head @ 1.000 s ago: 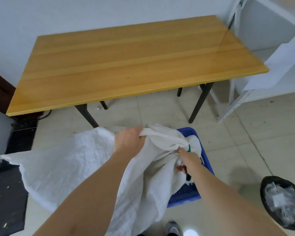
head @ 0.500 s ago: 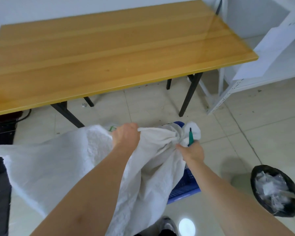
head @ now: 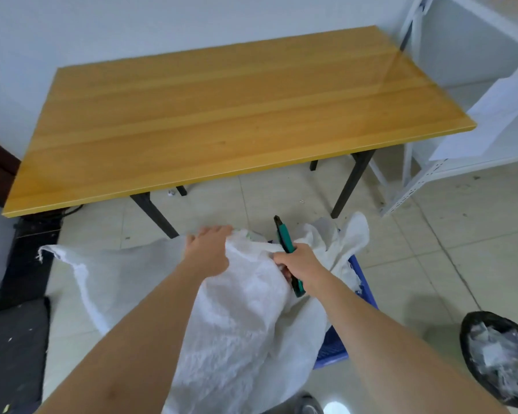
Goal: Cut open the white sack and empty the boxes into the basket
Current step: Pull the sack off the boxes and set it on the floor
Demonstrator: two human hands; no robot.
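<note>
My left hand (head: 210, 252) is clenched on a bunch of the white sack (head: 240, 318) near its mouth, pulling the cloth up. My right hand (head: 301, 264) is wrapped round a green-handled knife (head: 286, 243), tip pointing up and away, just beside the gathered neck. A loose flap (head: 353, 234) of the neck hangs right of the knife, so the cut looks started, maybe through; I can't tell if the mouth is fully open. No boxes visible; emptying not yet done, I judge.

The sack drapes over the blue basket (head: 359, 291) on the floor, hiding most of it. The wooden surface (head: 222, 115) stands just ahead, a black bin (head: 500, 351) at right, a white shelf (head: 431, 171) beyond. Sack folds over the basket may block the pour.
</note>
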